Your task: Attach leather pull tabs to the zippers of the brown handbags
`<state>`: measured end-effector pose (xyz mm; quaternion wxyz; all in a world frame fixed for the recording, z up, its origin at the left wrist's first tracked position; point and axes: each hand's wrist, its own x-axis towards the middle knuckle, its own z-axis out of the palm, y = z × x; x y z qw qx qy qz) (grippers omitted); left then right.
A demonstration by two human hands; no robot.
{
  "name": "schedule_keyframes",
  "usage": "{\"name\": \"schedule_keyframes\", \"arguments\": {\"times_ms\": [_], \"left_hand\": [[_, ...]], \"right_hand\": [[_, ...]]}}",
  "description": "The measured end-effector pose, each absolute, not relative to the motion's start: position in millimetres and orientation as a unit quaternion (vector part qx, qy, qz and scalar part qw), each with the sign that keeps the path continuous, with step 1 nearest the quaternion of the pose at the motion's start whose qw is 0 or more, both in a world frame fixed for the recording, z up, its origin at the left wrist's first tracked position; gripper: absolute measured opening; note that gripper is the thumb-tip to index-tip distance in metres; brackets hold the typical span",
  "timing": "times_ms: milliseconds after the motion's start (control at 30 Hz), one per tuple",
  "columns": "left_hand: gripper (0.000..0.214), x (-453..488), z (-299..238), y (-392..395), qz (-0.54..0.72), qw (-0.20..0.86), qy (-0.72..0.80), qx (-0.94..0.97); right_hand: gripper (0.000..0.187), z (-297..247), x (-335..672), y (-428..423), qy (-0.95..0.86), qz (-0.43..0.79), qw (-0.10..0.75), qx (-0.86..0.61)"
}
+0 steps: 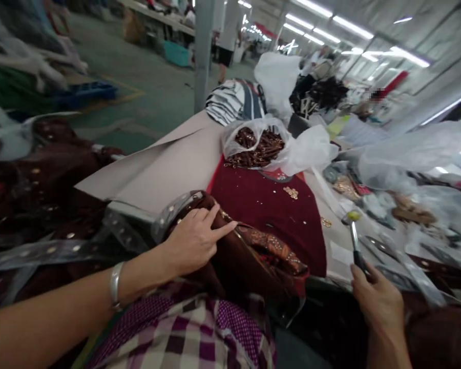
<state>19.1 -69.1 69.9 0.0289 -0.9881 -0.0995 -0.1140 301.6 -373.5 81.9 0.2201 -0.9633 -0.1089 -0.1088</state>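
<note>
My left hand rests on a brown studded garment bunched at the table's near edge, fingers pressed into the fabric with the index finger stretched out. My right hand is closed around the dark handle of a small metal tool whose tip carries a yellowish blob. A dark red cloth with a few gold studs lies flat between the hands. Behind it an open plastic bag holds many brown studded pieces.
A pile of brown garments sits at the left. Clear plastic sheets and small parts litter the table at right. Folded striped fabric and a pillar stand behind. People work far off.
</note>
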Motion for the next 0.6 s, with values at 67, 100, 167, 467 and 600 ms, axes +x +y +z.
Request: {"name": "schedule_keyframes", "arguments": {"times_ms": [67, 100, 167, 467, 600], "left_hand": [[0.059, 23, 72, -69, -0.105, 0.029, -0.104, -0.989], [0.06, 25, 73, -70, -0.107, 0.028, -0.102, -0.989], [0.06, 28, 74, -72, -0.115, 0.022, -0.099, -0.988], [0.053, 27, 72, -75, -0.144, -0.015, -0.111, -0.983], [0.055, 28, 70, -75, -0.144, -0.028, -0.115, -0.982]], "right_hand": [[0.066, 82, 268, -365, -0.145, -0.026, 0.381, -0.913], [0.07, 87, 247, -364, -0.17, 0.016, 0.443, -0.88], [0.071, 95, 205, -359, -0.232, 0.08, 0.479, -0.843], [0.049, 89, 155, -290, -0.464, 0.109, 0.31, -0.823], [0.049, 113, 155, -298, -0.473, 0.033, 0.288, -0.832]]}}
